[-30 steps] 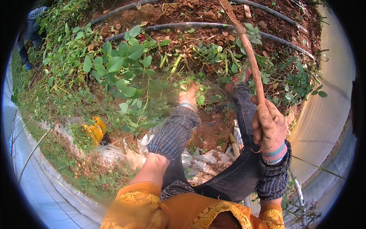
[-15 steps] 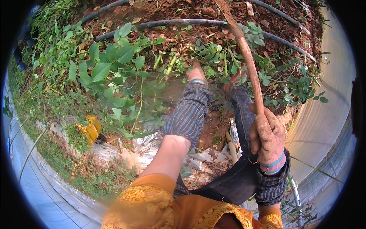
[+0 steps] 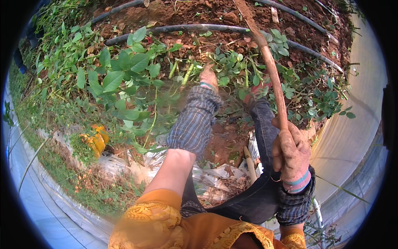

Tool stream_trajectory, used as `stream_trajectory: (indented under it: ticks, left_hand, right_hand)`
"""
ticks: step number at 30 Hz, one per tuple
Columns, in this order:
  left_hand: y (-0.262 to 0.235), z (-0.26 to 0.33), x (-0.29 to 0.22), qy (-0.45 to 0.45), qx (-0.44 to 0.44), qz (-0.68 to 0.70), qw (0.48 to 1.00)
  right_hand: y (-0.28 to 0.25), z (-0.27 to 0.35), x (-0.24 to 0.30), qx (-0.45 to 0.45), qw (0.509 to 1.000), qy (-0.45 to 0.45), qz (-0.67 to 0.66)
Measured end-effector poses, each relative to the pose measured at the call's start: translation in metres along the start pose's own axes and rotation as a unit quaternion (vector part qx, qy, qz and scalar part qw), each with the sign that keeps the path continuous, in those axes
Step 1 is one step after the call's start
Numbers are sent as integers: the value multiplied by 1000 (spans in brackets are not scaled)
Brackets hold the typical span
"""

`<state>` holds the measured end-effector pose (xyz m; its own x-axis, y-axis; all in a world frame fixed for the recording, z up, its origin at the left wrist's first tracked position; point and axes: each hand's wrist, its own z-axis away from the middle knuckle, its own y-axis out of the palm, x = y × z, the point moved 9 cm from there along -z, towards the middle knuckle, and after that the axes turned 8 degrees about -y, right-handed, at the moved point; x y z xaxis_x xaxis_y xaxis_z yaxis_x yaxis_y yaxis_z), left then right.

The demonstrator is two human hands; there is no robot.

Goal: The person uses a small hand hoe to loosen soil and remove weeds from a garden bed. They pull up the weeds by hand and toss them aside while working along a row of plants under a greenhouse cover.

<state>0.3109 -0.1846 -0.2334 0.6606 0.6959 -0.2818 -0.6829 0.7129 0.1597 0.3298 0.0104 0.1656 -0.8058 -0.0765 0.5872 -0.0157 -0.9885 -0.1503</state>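
Note:
My right hand (image 3: pixel 291 152), in a soil-stained glove, grips a long wooden handle (image 3: pixel 269 62) that slants up and away over the bed. My left hand (image 3: pixel 208 76), at the end of a checked sleeve, reaches forward into low green weeds (image 3: pixel 232 66) beside a few pale green stalks (image 3: pixel 186 74) on the red-brown soil. Whether its fingers hold anything is hidden by leaves and blur. A broad-leaved plant (image 3: pixel 120 79) stands just left of that arm. My leg in dark jeans (image 3: pixel 265 133) stretches toward the bed.
Black irrigation hoses (image 3: pixel 186 28) run across the soil bed. Torn silver plastic mulch (image 3: pixel 124 162) lies along the bed's near edge, with a yellow object (image 3: pixel 96 139) at the left. A short wooden stick (image 3: pixel 249 164) lies by my leg. White sheeting (image 3: pixel 352 137) rises at the right.
My left arm has stretched farther forward and right into the weeds. My right hand keeps hold of the handle in nearly the same place.

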Motion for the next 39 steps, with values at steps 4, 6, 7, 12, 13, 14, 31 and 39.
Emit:
stream_trajectory:
  ticks: [4,6,7,12,13,14,31,39]
  left_hand:
    - [-17,33,-25,68,-117,-110,985]
    - [-21,56,-46,107,-179,-121,971]
    - [-20,65,-53,124,-169,-80,975]
    - [-18,63,-20,31,-104,104,989]
    - [-22,69,0,49,-128,134,981]
    - [-27,71,25,8,-96,164,982]
    - [-53,144,18,68,97,-71,990]
    - [147,136,-98,191,39,-715,671]
  right_hand:
    - [5,-1,5,8,999,-25,21]
    - [8,0,7,2,999,-35,38]
    - [9,0,7,-2,998,-36,44]
    - [19,0,9,-7,997,-45,62]
    - [22,0,11,-1,997,-53,58]
    - [23,0,11,-2,997,-53,57]
    - [-32,-26,15,-171,937,-238,190]
    - [-48,-21,3,-159,973,-164,19]
